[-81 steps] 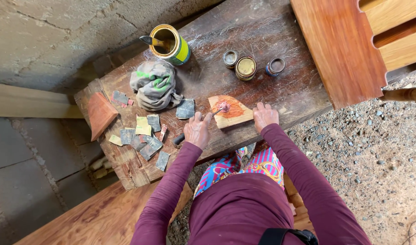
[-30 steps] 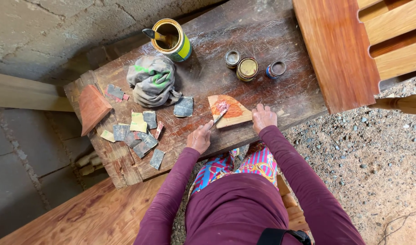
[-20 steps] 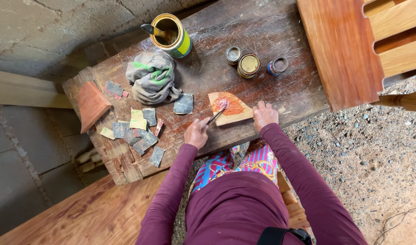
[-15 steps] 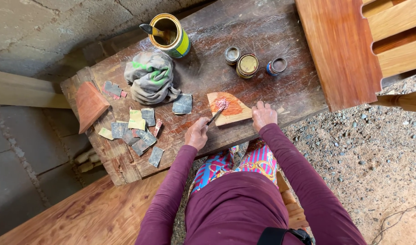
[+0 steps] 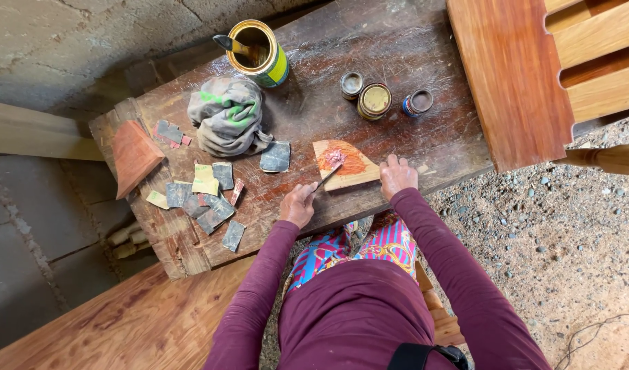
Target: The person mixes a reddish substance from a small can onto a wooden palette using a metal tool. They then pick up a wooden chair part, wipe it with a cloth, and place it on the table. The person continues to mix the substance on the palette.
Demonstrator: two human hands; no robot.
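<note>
We saw the left hand [image 5: 298, 205] nearest us at the desk [image 5: 410, 147] edge, its fingers pinching a small blade [image 5: 328, 175] whose tip lay in the reddish paste [image 5: 342, 159] on the wood offcut [image 5: 344, 164]. The right hand [image 5: 398, 175] lay just right of the offcut, fingers spread flat and pressing its edge. We judged that if that hold slackened, the offcut could skid under the blade and smear paste onto the desk. Left of the offcut lay sandpaper scraps [image 5: 204, 199] and a rag [image 5: 226, 115]; a swinging elbow might scatter them. Beyond the offcut stood three small tins [image 5: 376, 100], and farther left a big open can [image 5: 258, 53] with a stick in it, which a knock could tip.
</note>
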